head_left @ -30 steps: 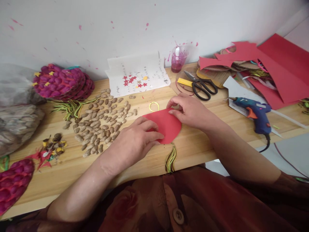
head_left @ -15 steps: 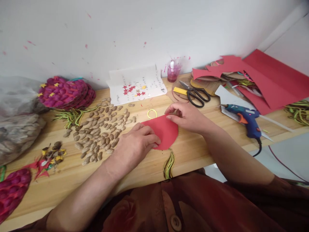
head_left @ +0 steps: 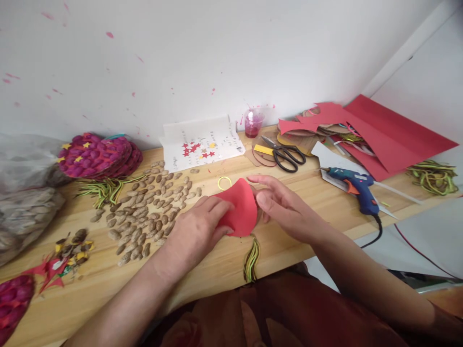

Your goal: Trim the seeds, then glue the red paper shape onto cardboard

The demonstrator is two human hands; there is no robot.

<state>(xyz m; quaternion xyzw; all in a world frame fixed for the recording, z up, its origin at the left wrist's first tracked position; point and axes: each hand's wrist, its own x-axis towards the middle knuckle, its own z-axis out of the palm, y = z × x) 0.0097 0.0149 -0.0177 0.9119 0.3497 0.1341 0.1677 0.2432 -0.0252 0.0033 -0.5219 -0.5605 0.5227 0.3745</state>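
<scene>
A red paper piece (head_left: 240, 207) with a rounded right edge bows upward at the middle of the wooden table. My left hand (head_left: 200, 224) is shut on its left part, thumb at the lower edge and fingers across the top. Against the paper's right side, my right hand (head_left: 284, 207) has its fingers apart; a brown surface shows just under the paper there. A yellow loop (head_left: 224, 182) pokes out above the paper, and a yellow-green tassel (head_left: 252, 259) hangs out below it.
Peanuts (head_left: 144, 212) lie scattered to the left. Purple-red peanut-covered pieces (head_left: 96, 154) are stacked behind them. Scissors (head_left: 287, 154), a cup of pink liquid (head_left: 252, 123), a blue glue gun (head_left: 356, 183) with a cord, and red paper sheets (head_left: 394, 135) occupy the back and right.
The red paper lay flat and is now lifted and curved. My right hand has moved from its top edge to its right side, with fingers spreading. The view has tilted slightly.
</scene>
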